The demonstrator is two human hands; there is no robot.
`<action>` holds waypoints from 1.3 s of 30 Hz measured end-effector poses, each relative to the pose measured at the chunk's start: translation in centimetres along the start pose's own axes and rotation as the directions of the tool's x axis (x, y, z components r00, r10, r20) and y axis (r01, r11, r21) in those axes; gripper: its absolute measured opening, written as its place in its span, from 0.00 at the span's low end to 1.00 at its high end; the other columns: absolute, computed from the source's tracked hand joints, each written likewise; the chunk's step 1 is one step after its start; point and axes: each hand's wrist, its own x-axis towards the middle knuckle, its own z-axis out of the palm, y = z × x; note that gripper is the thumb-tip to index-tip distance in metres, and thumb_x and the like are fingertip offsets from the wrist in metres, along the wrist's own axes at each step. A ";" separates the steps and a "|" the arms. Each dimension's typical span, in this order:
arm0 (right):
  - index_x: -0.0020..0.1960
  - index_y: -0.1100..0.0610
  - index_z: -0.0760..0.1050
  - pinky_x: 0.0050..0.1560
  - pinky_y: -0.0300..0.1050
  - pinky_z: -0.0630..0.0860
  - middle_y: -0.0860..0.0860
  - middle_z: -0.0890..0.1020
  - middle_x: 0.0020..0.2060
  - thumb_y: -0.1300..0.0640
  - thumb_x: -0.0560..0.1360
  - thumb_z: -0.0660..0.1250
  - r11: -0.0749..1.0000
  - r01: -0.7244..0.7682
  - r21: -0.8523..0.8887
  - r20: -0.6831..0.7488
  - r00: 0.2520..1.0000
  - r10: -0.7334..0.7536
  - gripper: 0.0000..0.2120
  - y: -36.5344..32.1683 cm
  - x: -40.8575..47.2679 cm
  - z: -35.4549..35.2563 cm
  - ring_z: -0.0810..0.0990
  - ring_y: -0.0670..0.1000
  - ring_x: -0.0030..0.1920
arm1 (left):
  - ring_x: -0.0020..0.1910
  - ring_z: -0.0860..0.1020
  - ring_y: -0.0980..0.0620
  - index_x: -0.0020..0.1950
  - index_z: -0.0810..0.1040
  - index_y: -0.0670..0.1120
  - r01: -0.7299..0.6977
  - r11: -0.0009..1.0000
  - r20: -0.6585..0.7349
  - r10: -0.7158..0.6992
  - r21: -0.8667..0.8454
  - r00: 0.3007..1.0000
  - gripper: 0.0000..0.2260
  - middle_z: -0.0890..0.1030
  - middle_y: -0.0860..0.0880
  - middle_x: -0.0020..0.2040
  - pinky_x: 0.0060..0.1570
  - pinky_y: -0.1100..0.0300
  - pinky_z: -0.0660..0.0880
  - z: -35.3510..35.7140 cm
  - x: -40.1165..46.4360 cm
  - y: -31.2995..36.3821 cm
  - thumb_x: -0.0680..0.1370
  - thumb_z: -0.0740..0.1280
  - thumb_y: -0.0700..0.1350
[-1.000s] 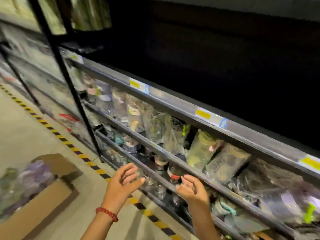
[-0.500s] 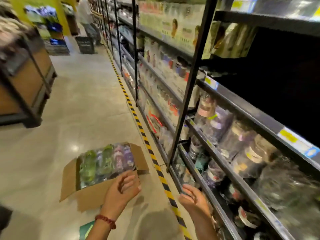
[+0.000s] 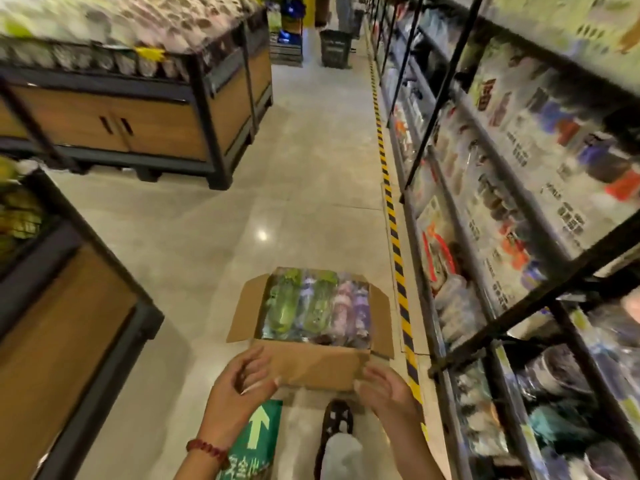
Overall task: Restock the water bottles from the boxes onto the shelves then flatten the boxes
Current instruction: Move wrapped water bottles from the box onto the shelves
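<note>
An open cardboard box (image 3: 311,367) sits on the aisle floor in front of me, its flaps spread. Inside lie several wrapped water bottles (image 3: 313,306) in green, pink and purple. My left hand (image 3: 242,386), with a red bead bracelet on the wrist, hovers over the box's near left corner with curled, parted fingers and holds nothing. My right hand (image 3: 386,389) hovers over the near right corner, also empty with fingers apart. The shelves (image 3: 485,271) run along the right, packed with bottles.
A yellow-black striped line (image 3: 394,230) runs along the shelf base. Wooden display stands stand at left (image 3: 69,323) and far left (image 3: 156,126). A green arrow floor sign (image 3: 258,431) and my shoe (image 3: 337,420) lie below the box. A black basket (image 3: 335,48) and a person stand far down the aisle.
My view has swung from the shelf to the left and down the aisle. Both empty hands left the shelf and now hang over the box's near edge.
</note>
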 end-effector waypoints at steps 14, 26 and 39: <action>0.60 0.52 0.71 0.39 0.31 0.74 0.51 0.76 0.58 0.62 0.72 0.71 0.974 -0.136 -0.181 0.109 0.982 0.157 0.19 -7.7 25.5 2.7 0.76 0.44 0.52 | 0.49 0.79 0.52 0.57 0.74 0.47 0.224 0.971 -0.058 -0.220 0.086 0.974 0.20 0.80 0.47 0.51 0.41 0.71 0.77 6.5 25.5 2.8 0.70 0.72 0.32; 0.65 0.56 0.68 0.37 0.34 0.73 0.51 0.73 0.57 0.60 0.72 0.72 0.875 -0.319 -0.364 0.042 0.933 0.357 0.24 -0.3 47.4 10.3 0.74 0.49 0.52 | 0.59 0.75 0.45 0.70 0.66 0.42 0.473 0.836 -0.140 -0.452 0.278 0.881 0.29 0.73 0.42 0.66 0.49 0.56 0.73 7.2 47.2 -12.1 0.71 0.74 0.39; 0.67 0.58 0.62 0.44 0.45 0.71 0.54 0.75 0.60 0.36 0.66 0.71 0.664 -0.345 -0.663 -0.239 0.939 0.248 0.41 10.2 57.5 15.2 0.76 0.56 0.56 | 0.71 0.65 0.44 0.75 0.58 0.50 0.545 0.699 -0.213 -0.509 0.463 0.834 0.45 0.64 0.46 0.73 0.67 0.46 0.67 5.9 56.9 -26.4 0.64 0.76 0.59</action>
